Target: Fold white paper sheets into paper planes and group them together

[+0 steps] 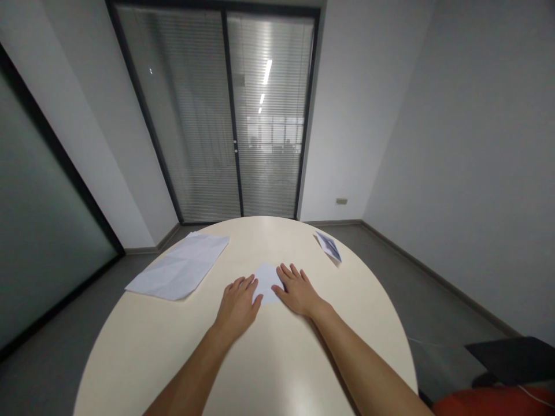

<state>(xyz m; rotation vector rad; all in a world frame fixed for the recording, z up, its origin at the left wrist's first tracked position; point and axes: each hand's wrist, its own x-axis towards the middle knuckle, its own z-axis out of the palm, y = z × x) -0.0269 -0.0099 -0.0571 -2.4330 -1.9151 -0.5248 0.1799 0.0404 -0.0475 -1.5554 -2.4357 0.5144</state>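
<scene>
A small white sheet of paper lies flat on the pale round table, between my two hands. My left hand rests at its left edge, fingers apart and thumb reaching toward the sheet. On the right edge lies my right hand, its fingers spread and the palm down. Both hands touch the paper or the tabletop beside it, and neither grips anything. Parts of the sheet's side edges are hidden under the fingers.
Larger white sheets lie at the table's left edge. Near the right edge sits a folded paper with a dark printed picture. Beyond the table are glass doors with blinds. A black flat object and something red are at lower right.
</scene>
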